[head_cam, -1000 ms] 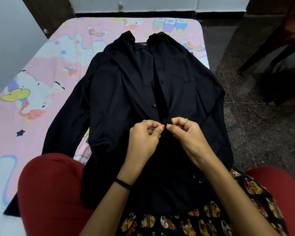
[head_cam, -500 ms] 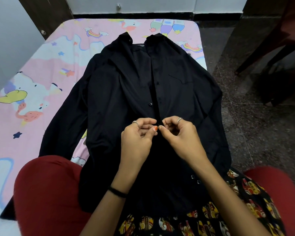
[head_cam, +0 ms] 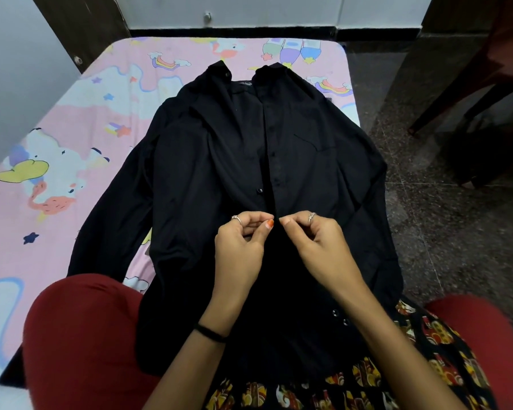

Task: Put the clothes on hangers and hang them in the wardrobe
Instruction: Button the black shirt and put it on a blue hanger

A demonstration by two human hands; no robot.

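Now the left hand [head_cam: 240, 247] and right hand [head_cam: 320, 244] each pinch the front opening of the black shirt [head_cam: 214, 173] (collar toward the far edge), spread across the bed [head_cam: 71, 119].

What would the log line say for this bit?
stage: fastening shirt front | left hand: pinching placket | right hand: pinching placket | shirt: flat on bed | hanger: none seen
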